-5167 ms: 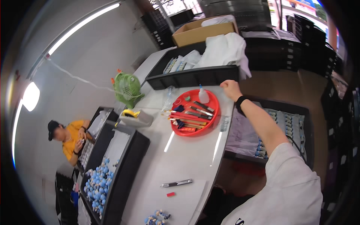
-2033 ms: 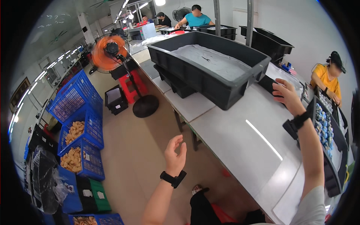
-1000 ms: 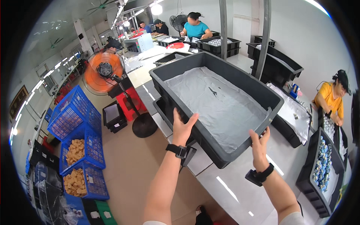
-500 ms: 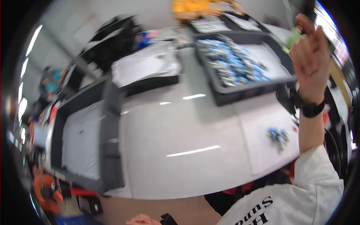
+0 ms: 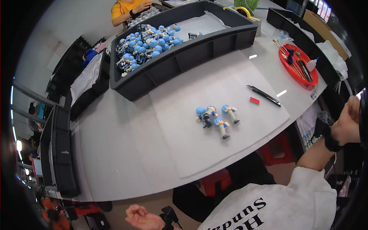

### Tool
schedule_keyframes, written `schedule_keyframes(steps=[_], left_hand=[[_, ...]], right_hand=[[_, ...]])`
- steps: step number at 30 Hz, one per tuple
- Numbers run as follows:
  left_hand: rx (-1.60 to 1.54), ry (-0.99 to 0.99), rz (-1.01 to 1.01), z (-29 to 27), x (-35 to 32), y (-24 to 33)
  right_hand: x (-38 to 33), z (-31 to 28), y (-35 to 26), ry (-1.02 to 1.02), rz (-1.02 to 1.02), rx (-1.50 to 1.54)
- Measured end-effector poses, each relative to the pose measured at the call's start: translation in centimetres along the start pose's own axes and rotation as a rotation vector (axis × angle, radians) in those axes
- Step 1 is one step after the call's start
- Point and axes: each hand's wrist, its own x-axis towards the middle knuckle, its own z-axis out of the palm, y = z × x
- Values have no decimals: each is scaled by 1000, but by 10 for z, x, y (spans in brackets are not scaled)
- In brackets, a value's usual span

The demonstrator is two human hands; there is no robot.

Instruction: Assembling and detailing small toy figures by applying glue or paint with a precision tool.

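Note:
My left hand (image 5: 143,218) is low in the view, off the front of the table, palm up with fingers loosely bent and nothing in them. My right hand (image 5: 346,122) is raised at the far right, its fingers closed at the dark rim of the picture; what they hold, if anything, is hidden. Each wrist has a black strap with a small device. Several small blue-haired figurines (image 5: 222,128) lie on a white sheet (image 5: 180,142) in front of me. To their right are black pens (image 5: 264,96) and a small red block (image 5: 254,101).
A grey crate (image 5: 184,63) heaped with more figurines (image 5: 151,46) stands behind the sheet. On the right, a red tray (image 5: 313,78) holds brushes and a small white bottle (image 5: 311,64). Dark crates (image 5: 66,153) line the left. Across the table sits a person in yellow (image 5: 124,9).
My view has swung to the right and steadied, showing the pens and red tray. My right hand has gone from the upper right to lower at the right rim. My left hand shows more fully.

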Motion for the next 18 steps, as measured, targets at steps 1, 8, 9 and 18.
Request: schedule_keyframes(steps=[1, 8, 9, 18], left_hand=[[-52, -118, 12, 5, -16, -1], [158, -571, -26, 84, -90, 7], [127, -610, -83, 94, -96, 4], [213, -730, -81, 163, -130, -15]], right_hand=[[25, -59, -7, -473, 169, 169], [-40, -145, 48, -441, 523, -245], [-56, -149, 52, -484, 591, -304], [-123, -164, 45, -1068, 529, -575]])
